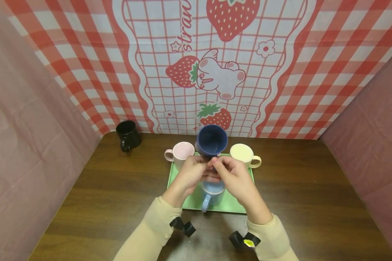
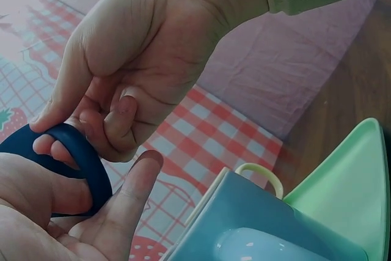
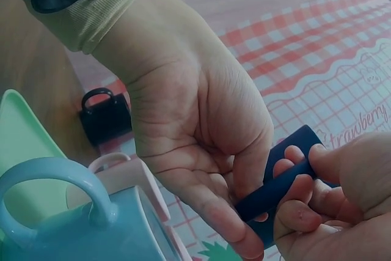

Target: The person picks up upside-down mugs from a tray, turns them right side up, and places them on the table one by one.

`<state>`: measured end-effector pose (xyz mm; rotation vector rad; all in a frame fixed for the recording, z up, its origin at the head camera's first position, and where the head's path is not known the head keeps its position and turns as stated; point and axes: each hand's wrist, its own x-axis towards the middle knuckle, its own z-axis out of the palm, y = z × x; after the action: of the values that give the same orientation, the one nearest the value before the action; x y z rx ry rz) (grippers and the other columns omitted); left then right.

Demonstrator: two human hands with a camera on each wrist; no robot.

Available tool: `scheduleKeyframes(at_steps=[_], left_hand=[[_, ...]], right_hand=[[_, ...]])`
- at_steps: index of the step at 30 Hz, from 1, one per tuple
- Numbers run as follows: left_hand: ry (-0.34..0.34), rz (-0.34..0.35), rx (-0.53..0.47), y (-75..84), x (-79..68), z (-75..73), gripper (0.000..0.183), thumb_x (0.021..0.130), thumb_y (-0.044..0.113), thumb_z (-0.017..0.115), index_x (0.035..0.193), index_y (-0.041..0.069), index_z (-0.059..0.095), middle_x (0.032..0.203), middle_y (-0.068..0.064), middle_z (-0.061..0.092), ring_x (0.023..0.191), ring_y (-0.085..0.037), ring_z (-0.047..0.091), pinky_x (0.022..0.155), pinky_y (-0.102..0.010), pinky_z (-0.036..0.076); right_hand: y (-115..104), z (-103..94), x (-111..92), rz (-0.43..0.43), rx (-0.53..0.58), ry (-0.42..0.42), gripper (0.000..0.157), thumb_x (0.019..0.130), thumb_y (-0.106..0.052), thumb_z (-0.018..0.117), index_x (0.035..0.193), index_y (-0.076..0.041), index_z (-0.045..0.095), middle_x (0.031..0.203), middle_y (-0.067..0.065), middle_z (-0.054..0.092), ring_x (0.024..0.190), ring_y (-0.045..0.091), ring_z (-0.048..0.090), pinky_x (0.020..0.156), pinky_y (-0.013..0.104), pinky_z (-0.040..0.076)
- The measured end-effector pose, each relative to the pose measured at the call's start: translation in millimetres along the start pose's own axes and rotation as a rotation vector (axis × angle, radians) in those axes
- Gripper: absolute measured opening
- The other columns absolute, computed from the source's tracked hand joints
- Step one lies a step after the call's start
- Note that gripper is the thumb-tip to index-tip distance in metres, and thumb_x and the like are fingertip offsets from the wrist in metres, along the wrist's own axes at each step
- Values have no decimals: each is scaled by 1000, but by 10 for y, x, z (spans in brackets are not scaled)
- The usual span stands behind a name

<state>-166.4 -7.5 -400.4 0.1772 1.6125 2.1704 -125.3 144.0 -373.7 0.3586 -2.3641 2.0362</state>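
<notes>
Both hands hold a navy blue mug (image 1: pixel 212 140) by its handle, up above the back of a green tray (image 1: pixel 232 203). My left hand (image 1: pixel 192 171) pinches the handle (image 2: pixel 85 158) with its thumb and fingers. From the other side, my right hand (image 1: pixel 237 174) grips the same handle, a finger passing through the loop in the right wrist view. Below the hands a light blue mug (image 1: pixel 217 198) stands on the tray, its handle towards me. A pink mug (image 1: pixel 183 151) is at the tray's back left, a pale yellow mug (image 1: pixel 241 153) at its back right.
A black mug (image 1: pixel 129 135) stands on the brown wooden table (image 1: pixel 124 192) at the back left, away from the tray. Behind the table hangs a red and white strawberry cloth (image 1: pixel 150 72). Pink cloths (image 1: pixel 36 145) close off both sides.
</notes>
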Motion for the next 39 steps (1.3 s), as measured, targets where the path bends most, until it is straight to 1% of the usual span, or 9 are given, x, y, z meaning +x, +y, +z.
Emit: scheduleKeyframes(at_steps=[6, 10, 13, 19, 25, 28, 35, 39], left_hand=[[-6, 10, -8, -3, 3, 13, 25, 100, 10, 59, 112, -10, 69, 92, -22, 74, 76, -24, 75, 76, -42, 61], [-22, 26, -21, -12, 5, 35, 27, 101, 10, 58, 111, -14, 67, 90, -23, 74, 72, -24, 74, 76, -42, 61], [-41, 36, -16, -14, 0, 48, 31, 103, 12, 57, 111, -16, 66, 89, -22, 74, 72, -23, 74, 76, -42, 61], [-66, 42, -11, -1, -10, 48, 32, 104, 14, 57, 112, -16, 65, 88, -23, 74, 73, -24, 74, 76, -42, 62], [-111, 57, 34, 16, -19, 37, 38, 104, 21, 57, 112, -15, 66, 90, -28, 73, 78, -29, 75, 77, -45, 61], [-119, 64, 50, 22, -26, 35, 40, 104, 24, 59, 112, -14, 66, 92, -30, 72, 81, -31, 75, 77, -47, 61], [-123, 68, 93, 34, -22, 15, 35, 104, 19, 57, 114, -13, 66, 94, -31, 72, 84, -37, 75, 77, -46, 61], [-136, 81, 135, 49, -15, -12, 36, 103, 23, 59, 115, -10, 67, 98, -32, 71, 86, -38, 74, 77, -46, 61]], right_hand=[[-12, -6, -12, -7, -9, 23, 28, 104, -23, 58, 107, 1, 70, 106, 14, 70, 100, 27, 64, 82, 32, 57], [-15, 2, -11, -18, -21, 70, 26, 104, -21, 59, 107, 2, 71, 104, 14, 70, 99, 23, 65, 85, 31, 57], [-14, 12, -13, -36, -28, 97, 25, 104, -18, 59, 107, 3, 71, 103, 15, 71, 97, 18, 65, 86, 29, 56], [-6, 13, -6, -70, -27, 122, 24, 103, -20, 60, 104, 1, 71, 100, 13, 71, 95, 19, 66, 84, 32, 57], [-12, 3, -4, -83, -4, 131, 26, 103, -22, 60, 102, 2, 71, 98, 13, 70, 94, 19, 66, 84, 34, 57], [-11, -5, -3, -79, 8, 129, 26, 103, -22, 60, 102, 2, 70, 98, 13, 70, 95, 19, 65, 84, 34, 57], [-4, -12, 0, -94, 19, 136, 26, 103, -21, 59, 101, 3, 69, 97, 14, 69, 96, 19, 64, 87, 33, 56], [6, -17, 8, -99, 36, 151, 25, 103, -18, 60, 102, 4, 69, 97, 15, 68, 97, 20, 64, 89, 31, 55]])
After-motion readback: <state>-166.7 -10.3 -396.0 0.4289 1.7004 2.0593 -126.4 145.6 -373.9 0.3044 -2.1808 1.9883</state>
